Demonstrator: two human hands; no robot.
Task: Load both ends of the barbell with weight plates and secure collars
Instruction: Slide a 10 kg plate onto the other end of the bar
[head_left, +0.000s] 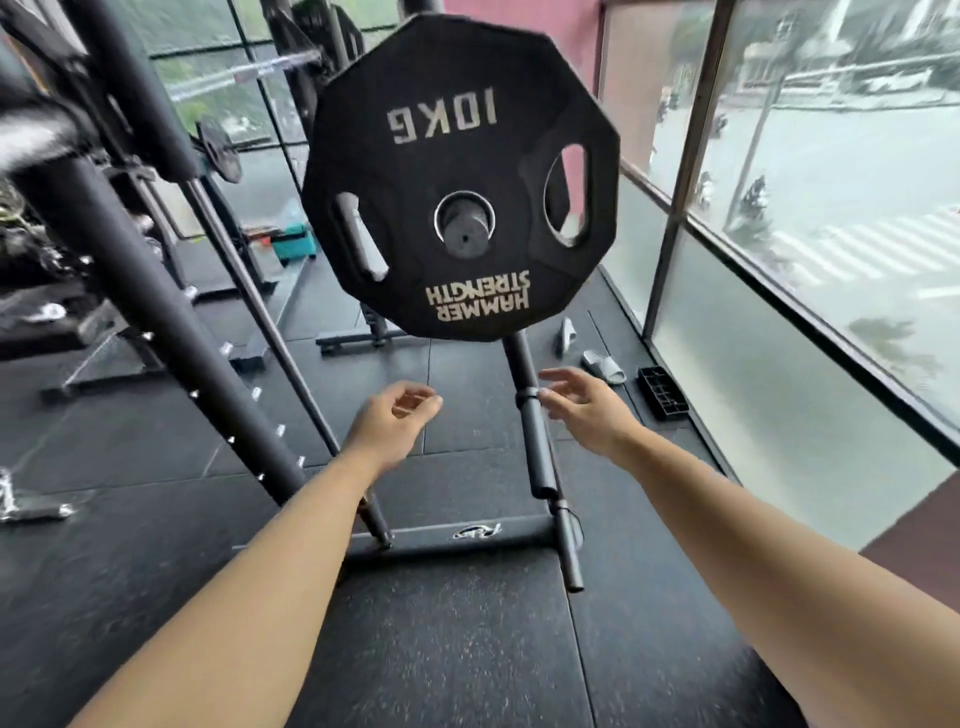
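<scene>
Both hands are reaching forward, apart from each other and holding nothing. The left hand (397, 418) is hanging with fingers loosely curled. The right hand (584, 410) is spreading relaxed fingers, its fingertips lying just beside a black round post (535, 447); whether they are touching it cannot be told. The post is slanting down to one black base bar (415, 545) on the floor (467, 649), which is showing dark speckled rubber tiles.

Above and beyond the hands, one weight plate (457, 104) is sitting on the barbell sleeve (464, 234), whose round grey end is poking through the plate's metal-ringed centre hole. The plate is matte black and many-sided, with two grip slots showing and pale lettering, 10KG and HAMMER STRENGTH, reading upside down.

Right of the post, two grey slippers (602, 366) are lying on the floor, with one black ribbed tray (664, 392) near them by the window wall (779, 312). Far left, one teal box (293, 244) is standing among black rack uprights (171, 332).
</scene>
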